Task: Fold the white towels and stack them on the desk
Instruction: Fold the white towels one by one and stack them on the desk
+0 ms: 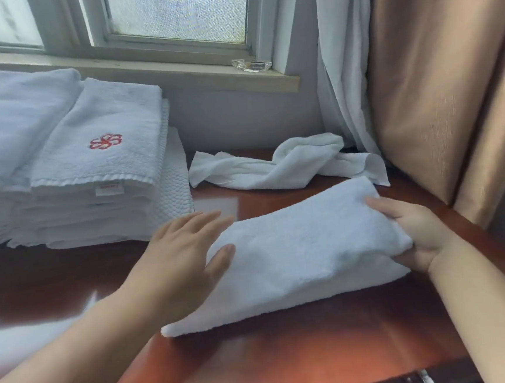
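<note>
A folded white towel (305,254) lies across the middle of the reddish-brown desk (290,359). My right hand (416,232) grips its right end, fingers on top and thumb tucked under the edge. My left hand (184,258) is at the towel's left end with straight, spread fingers, the thumb touching the cloth. An unfolded, crumpled white towel (282,164) lies behind it near the wall. At the left stands a stack of folded white towels (100,174), the top one bearing a red flower emblem.
A second pile of folded white towels (1,127) sits at the far left. A glass ashtray (251,64) rests on the window sill. White and tan curtains (419,85) hang at the right, close to the desk's edge.
</note>
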`<action>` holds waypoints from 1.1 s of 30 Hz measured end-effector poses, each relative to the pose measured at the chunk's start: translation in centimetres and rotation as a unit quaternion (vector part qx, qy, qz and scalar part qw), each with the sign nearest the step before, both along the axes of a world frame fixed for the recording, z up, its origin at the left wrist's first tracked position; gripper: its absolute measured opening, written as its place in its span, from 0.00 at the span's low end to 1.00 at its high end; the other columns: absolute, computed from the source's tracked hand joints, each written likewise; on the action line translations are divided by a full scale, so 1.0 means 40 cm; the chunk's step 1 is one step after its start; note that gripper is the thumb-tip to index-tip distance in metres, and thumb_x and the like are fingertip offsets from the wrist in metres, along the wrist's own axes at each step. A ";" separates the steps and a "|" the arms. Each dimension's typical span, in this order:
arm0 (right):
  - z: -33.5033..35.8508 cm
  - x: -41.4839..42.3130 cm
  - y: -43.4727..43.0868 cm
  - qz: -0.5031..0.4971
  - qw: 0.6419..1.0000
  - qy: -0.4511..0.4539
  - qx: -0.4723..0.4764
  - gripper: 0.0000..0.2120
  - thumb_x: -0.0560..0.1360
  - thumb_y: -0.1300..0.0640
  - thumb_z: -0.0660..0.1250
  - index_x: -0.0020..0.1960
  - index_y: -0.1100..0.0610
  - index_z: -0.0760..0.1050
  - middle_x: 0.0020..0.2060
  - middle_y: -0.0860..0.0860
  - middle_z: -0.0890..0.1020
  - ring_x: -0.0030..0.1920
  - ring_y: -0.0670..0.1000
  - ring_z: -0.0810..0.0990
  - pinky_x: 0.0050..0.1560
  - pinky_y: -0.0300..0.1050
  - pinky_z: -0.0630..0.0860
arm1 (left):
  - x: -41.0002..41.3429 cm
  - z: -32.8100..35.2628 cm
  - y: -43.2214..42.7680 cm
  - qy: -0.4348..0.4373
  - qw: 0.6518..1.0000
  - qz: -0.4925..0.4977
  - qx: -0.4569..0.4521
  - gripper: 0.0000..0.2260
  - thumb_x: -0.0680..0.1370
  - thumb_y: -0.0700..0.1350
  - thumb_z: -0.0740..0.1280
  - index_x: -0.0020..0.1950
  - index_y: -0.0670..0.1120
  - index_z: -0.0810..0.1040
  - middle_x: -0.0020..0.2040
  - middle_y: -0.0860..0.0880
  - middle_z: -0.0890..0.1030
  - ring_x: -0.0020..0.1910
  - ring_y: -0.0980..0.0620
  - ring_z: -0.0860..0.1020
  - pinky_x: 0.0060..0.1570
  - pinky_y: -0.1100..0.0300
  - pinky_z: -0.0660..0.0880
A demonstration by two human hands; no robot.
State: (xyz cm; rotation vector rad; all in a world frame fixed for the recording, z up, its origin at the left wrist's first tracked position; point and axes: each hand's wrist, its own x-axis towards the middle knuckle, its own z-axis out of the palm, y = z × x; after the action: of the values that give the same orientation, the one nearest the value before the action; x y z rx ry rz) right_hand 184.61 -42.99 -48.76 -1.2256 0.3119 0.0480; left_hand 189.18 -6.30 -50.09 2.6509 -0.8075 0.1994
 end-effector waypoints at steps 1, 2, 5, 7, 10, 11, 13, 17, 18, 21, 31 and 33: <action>0.009 0.000 -0.010 -0.004 0.999 -0.012 0.046 0.20 0.77 0.54 0.68 0.63 0.65 0.80 0.61 0.62 0.82 0.62 0.58 0.82 0.50 0.48 0.83 | -0.002 0.006 -0.010 -0.002 1.000 -0.006 -0.002 0.27 0.79 0.64 0.48 0.78 0.63 0.59 0.79 0.62 0.60 0.77 0.59 0.53 0.73 0.62 0.47; 0.018 0.001 -0.023 -0.015 0.997 -0.017 0.068 0.21 0.77 0.54 0.68 0.64 0.66 0.79 0.61 0.62 0.82 0.61 0.58 0.83 0.49 0.48 0.83 | -0.003 0.008 -0.020 -0.001 1.000 -0.011 -0.001 0.27 0.79 0.64 0.48 0.78 0.64 0.60 0.79 0.62 0.60 0.77 0.59 0.53 0.73 0.61 0.47; 0.027 0.000 -0.066 -0.061 0.996 0.020 -0.062 0.18 0.78 0.55 0.68 0.62 0.66 0.81 0.56 0.62 0.85 0.57 0.58 0.85 0.48 0.49 0.83 | -0.001 -0.011 -0.046 0.013 0.999 -0.018 0.033 0.25 0.81 0.64 0.50 0.79 0.63 0.58 0.79 0.61 0.58 0.78 0.58 0.51 0.74 0.59 0.46; 0.006 -0.005 -0.089 -0.077 0.965 0.065 -0.241 0.12 0.79 0.57 0.69 0.57 0.64 0.82 0.50 0.60 0.86 0.49 0.57 0.87 0.46 0.48 0.80 | -0.001 -0.040 -0.055 0.033 0.997 -0.023 0.068 0.25 0.81 0.64 0.49 0.79 0.63 0.56 0.80 0.58 0.56 0.79 0.56 0.49 0.74 0.57 0.45; -0.036 -0.013 -0.099 -0.077 0.916 0.112 -0.377 0.08 0.79 0.58 0.69 0.49 0.61 0.84 0.42 0.58 0.87 0.41 0.56 0.88 0.40 0.46 0.80 | -0.002 -0.074 -0.060 0.063 0.994 -0.018 0.082 0.27 0.80 0.66 0.46 0.80 0.63 0.51 0.82 0.57 0.49 0.80 0.55 0.43 0.77 0.54 0.43; -0.045 -0.015 -0.102 -0.081 0.915 0.111 -0.379 0.08 0.79 0.57 0.69 0.48 0.60 0.84 0.42 0.57 0.87 0.42 0.56 0.88 0.42 0.47 0.81 | 0.000 -0.077 -0.062 0.059 0.995 -0.016 0.079 0.28 0.80 0.66 0.46 0.80 0.63 0.51 0.82 0.57 0.49 0.80 0.55 0.43 0.77 0.55 0.43; -0.058 -0.017 -0.110 -0.085 0.932 0.098 -0.338 0.08 0.78 0.54 0.70 0.49 0.58 0.85 0.45 0.57 0.88 0.46 0.57 0.87 0.49 0.51 0.82 | 0.003 -0.070 -0.069 0.042 0.997 -0.017 0.065 0.27 0.80 0.66 0.46 0.79 0.63 0.55 0.81 0.59 0.53 0.80 0.56 0.45 0.75 0.57 0.42; -0.078 -0.032 -0.133 -0.068 0.987 0.062 -0.135 0.15 0.76 0.52 0.72 0.59 0.59 0.83 0.55 0.61 0.85 0.56 0.61 0.85 0.47 0.53 0.83 | -0.003 -0.053 -0.085 0.019 0.998 -0.031 0.045 0.24 0.81 0.64 0.47 0.77 0.63 0.60 0.79 0.62 0.58 0.78 0.57 0.50 0.73 0.61 0.43; -0.083 -0.036 -0.136 -0.072 0.992 0.056 -0.091 0.17 0.75 0.53 0.72 0.60 0.61 0.82 0.56 0.62 0.84 0.56 0.62 0.84 0.46 0.53 0.83 | -0.004 -0.051 -0.089 0.023 0.998 -0.030 0.044 0.24 0.82 0.64 0.48 0.78 0.63 0.59 0.79 0.63 0.58 0.78 0.58 0.50 0.74 0.60 0.44; -0.085 -0.037 -0.139 -0.107 0.991 0.058 -0.061 0.18 0.76 0.54 0.71 0.61 0.65 0.80 0.52 0.64 0.85 0.52 0.62 0.85 0.43 0.53 0.82 | 0.002 -0.047 -0.101 0.029 0.998 -0.019 0.054 0.25 0.81 0.63 0.50 0.78 0.63 0.58 0.79 0.63 0.58 0.78 0.57 0.53 0.75 0.58 0.49; 0.003 -0.020 -0.050 -0.168 0.628 0.107 -0.753 0.14 0.76 0.48 0.68 0.61 0.48 0.78 0.57 0.50 0.80 0.58 0.56 0.78 0.56 0.52 0.76 | 0.019 -0.077 -0.117 0.065 0.990 0.002 0.128 0.35 0.74 0.70 0.36 0.80 0.61 0.45 0.82 0.56 0.47 0.81 0.52 0.45 0.78 0.47 0.46; 0.012 -0.010 0.003 -0.165 0.676 -0.012 -0.718 0.12 0.78 0.50 0.65 0.60 0.48 0.79 0.57 0.48 0.79 0.60 0.53 0.77 0.58 0.49 0.73 | 0.024 -0.084 -0.113 0.063 0.990 0.001 0.129 0.35 0.74 0.70 0.35 0.80 0.61 0.44 0.82 0.55 0.46 0.81 0.51 0.44 0.78 0.47 0.46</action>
State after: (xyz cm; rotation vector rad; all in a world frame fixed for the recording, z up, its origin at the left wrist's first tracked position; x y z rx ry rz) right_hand 184.23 -42.87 -48.30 -2.7229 0.5782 -0.6634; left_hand 190.14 -10.83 -53.44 2.8691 -0.8385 -0.0767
